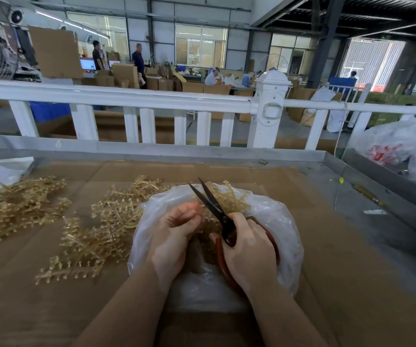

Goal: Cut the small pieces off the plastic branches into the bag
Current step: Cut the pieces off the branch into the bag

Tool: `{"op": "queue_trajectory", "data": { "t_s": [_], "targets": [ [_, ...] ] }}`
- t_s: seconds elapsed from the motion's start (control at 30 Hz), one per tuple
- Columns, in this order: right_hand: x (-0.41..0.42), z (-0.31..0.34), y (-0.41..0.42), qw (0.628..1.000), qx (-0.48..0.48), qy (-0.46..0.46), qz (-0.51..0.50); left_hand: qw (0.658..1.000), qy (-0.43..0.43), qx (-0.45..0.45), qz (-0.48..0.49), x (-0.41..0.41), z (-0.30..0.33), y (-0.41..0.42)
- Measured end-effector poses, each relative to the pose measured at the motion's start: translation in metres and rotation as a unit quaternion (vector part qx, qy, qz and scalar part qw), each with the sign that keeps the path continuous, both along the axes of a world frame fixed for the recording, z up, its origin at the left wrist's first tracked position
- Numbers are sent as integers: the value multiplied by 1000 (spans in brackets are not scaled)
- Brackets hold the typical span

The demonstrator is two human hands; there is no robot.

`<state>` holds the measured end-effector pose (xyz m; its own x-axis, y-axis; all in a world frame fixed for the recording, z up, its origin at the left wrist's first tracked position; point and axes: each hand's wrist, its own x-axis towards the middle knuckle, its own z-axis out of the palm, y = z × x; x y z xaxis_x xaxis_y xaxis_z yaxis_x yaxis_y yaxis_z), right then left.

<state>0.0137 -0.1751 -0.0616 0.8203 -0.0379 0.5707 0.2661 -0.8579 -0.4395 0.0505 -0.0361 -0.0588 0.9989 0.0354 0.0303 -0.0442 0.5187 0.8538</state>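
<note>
Cardboard-covered desk (314, 246) with raised metal rim. Loose tan plastic branches (96, 221) heaped left and centre. Clear bag (274, 216) at centre, mouth open, cut pieces (229, 199) inside. Left hand (174, 236) over bag, fingers curled, pinching a blurred branch bit. Right hand (247, 251) gripping red-handled scissors (214, 206), blades parted above the bag

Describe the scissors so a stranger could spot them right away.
On the cardboard-covered table, find the clear plastic bag at the centre. Above it, the right hand grips the scissors: black blades open, pointing away, with red handles, unlike the golden branches around.
</note>
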Motion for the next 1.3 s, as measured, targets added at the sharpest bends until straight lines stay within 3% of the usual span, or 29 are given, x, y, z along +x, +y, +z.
{"op": "queue_trajectory", "data": {
  "t_s": [0.27,0.47,0.9,1.3],
  "targets": [
    [1,-1,0,999,35,-32,3,996,13,-75,38,-1,4,-1],
    [1,-3,-1,997,47,-59,13,994,3,-110,-4,2,3,3],
    [-3,-1,-1,995,69,-65,37,999,-29,-31,-8,3,-2,3],
    [-4,2,-2,994,81,-56,37,997,-30,-69,19,0,6,1]
  ]
}}
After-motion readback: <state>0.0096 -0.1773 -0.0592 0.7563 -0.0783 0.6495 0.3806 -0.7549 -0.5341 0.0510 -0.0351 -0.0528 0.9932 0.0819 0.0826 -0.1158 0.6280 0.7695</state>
